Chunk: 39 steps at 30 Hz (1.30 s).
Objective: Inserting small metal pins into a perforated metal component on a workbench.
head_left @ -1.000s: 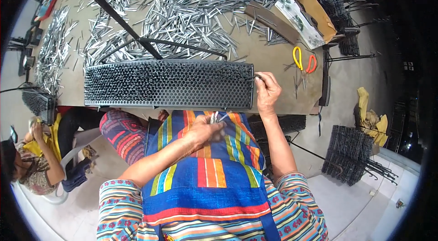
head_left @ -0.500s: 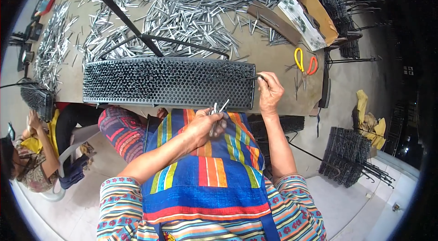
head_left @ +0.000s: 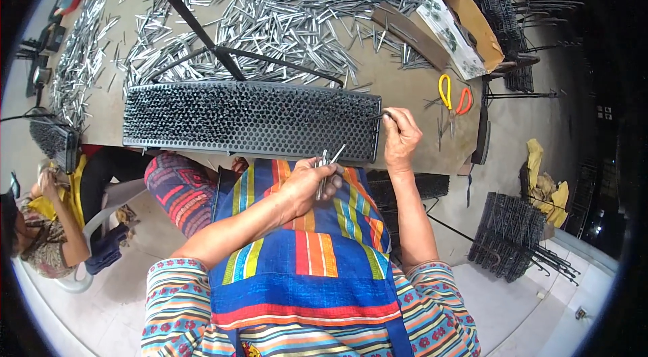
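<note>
A long black perforated rack (head_left: 250,120), filled with upright metal pins, lies along the near edge of the table (head_left: 405,87). My left hand (head_left: 307,185) hovers just below the rack's near right corner, shut on a small bundle of metal pins (head_left: 327,161) that stick up from the fist. My right hand (head_left: 401,137) rests at the rack's right end and pinches a single pin (head_left: 379,114) against the top right holes.
A large heap of loose metal pins (head_left: 270,6) covers the table behind the rack. Orange and yellow scissors (head_left: 453,93) and an open cardboard box (head_left: 466,26) lie at the right. Another person (head_left: 40,222) sits at the left. Black racks (head_left: 506,235) lie on the floor.
My left hand has risen slightly toward the rack with its pins. My right hand stays at the rack's right end, shifted a little upward.
</note>
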Available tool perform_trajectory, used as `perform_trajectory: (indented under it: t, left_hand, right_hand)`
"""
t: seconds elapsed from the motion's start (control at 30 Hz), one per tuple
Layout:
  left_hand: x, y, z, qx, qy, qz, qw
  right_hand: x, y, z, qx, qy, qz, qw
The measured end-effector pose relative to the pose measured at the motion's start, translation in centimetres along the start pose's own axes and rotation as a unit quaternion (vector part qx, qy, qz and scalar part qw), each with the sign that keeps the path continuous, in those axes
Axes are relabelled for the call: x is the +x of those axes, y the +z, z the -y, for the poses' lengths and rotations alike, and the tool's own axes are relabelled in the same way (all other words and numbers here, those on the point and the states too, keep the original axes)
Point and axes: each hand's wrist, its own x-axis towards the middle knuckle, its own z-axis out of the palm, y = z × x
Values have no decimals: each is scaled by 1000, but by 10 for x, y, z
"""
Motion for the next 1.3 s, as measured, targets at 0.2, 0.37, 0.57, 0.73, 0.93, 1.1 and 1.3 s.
perform_trajectory:
  t: [0.2,0.37,0.57,0.73,0.93,1.1,1.3]
  left_hand:
    - [-1,3,-1,-16,3,-6,1000]
    - [2,0,1,-12,13,-3,1000]
    - [2,-2,0,-13,6,5,1000]
    - [1,-4,-1,-16,-5,2,1000]
    - [3,-4,0,-14,2,7,1000]
    - [3,-4,0,-20,5,7,1000]
    - [0,-1,-5,-32,2,8,999]
  right_hand:
    - [3,-2,6,-35,-5,-3,999]
    - [2,-2,10,-44,15,12,999]
    - [2,-1,11,-93,-22,-2,995]
    - [2,-2,14,-62,-7,1,998]
    - [-4,3,6,-102,-1,25,994]
    - [-8,6,12,-86,42,-2,995]
    - [-1,6,10,-79,15,4,997]
